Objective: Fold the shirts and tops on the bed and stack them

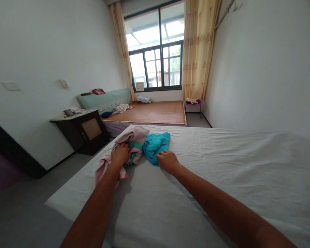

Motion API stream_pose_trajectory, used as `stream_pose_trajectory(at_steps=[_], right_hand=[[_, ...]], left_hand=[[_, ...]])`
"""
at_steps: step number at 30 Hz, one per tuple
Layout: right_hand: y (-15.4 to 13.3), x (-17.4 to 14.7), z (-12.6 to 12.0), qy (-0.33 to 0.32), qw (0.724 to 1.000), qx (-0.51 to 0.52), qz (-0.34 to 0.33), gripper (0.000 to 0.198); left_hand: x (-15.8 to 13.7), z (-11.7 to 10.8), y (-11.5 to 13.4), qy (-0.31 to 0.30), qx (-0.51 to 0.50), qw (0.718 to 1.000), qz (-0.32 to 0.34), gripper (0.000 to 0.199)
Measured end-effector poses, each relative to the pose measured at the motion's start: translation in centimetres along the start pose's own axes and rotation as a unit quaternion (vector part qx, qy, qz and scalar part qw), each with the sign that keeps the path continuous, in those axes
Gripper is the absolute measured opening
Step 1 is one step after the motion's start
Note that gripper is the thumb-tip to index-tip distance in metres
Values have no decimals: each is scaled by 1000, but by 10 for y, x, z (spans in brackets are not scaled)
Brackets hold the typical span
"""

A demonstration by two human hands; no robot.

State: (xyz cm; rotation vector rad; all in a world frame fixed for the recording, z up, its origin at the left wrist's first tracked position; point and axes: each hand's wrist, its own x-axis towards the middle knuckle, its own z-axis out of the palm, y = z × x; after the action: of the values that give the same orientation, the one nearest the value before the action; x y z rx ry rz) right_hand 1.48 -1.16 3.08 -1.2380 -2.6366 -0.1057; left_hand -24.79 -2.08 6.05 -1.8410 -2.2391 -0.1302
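Note:
On a white-sheeted surface [235, 165] lies a crumpled heap of pink and patterned clothes [135, 133], with green and red patches showing. My left hand [120, 154] rests on this heap with its fingers pressed into the fabric; the fingertips are partly hidden. Touching the heap on its right is a bunched bright blue cloth garment [155, 144]. The fingers of my right hand [168, 162] are closed on the near right edge of the blue cloth.
Beyond the white surface stands a bed with a brown mat [157, 112] and a green headboard [103, 100]. A dark bedside cabinet [90, 131] is at the left. A small stool [193, 103] stands below the curtain [198, 51], near the window.

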Motion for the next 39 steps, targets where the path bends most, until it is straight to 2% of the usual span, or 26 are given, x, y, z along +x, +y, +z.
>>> stream_pose_trajectory(at_steps=[6,8,10,13,16,18,20,23,25,27,31,34,36,37,39], right_hand=[[29,9,-23,9,996,4,89,29],[31,6,-28,20,996,10,88,32],[23,-1,-25,17,998,46,46,28],[2,-9,-8,0,994,112,-2,18],[-10,-8,6,16,987,158,21,14],[-3,0,4,48,974,214,48,11],[17,11,-7,98,944,300,93,12],[66,15,-29,163,878,412,179,20],[103,-1,-37,168,849,447,228,19],[138,-30,-39,151,837,454,265,17],[187,-93,-39,96,846,415,321,13],[196,-109,-43,145,866,345,331,13],[185,-104,-45,182,909,264,267,21],[176,-98,-45,179,937,217,208,28],[155,-86,-42,129,980,129,81,42]], left_hand=[[-3,7,0,10,-3,1000,5,39],[-4,9,2,23,-2,1000,12,38],[-4,11,5,35,-3,999,20,37],[-2,13,5,38,-10,999,16,38],[2,14,-1,18,-31,999,8,41],[3,14,-7,6,-47,999,5,44],[4,13,-11,-1,-58,998,5,45],[3,13,-16,0,-69,998,2,47],[2,12,-17,2,-73,997,8,45],[1,10,-17,0,-68,997,22,42],[-3,-1,-2,6,-38,999,11,40],[-7,-16,39,79,-32,996,13,42],[-11,-24,79,82,-62,991,82,38],[-14,-27,101,53,-84,986,131,32],[-20,-26,144,-31,-126,970,207,28]])
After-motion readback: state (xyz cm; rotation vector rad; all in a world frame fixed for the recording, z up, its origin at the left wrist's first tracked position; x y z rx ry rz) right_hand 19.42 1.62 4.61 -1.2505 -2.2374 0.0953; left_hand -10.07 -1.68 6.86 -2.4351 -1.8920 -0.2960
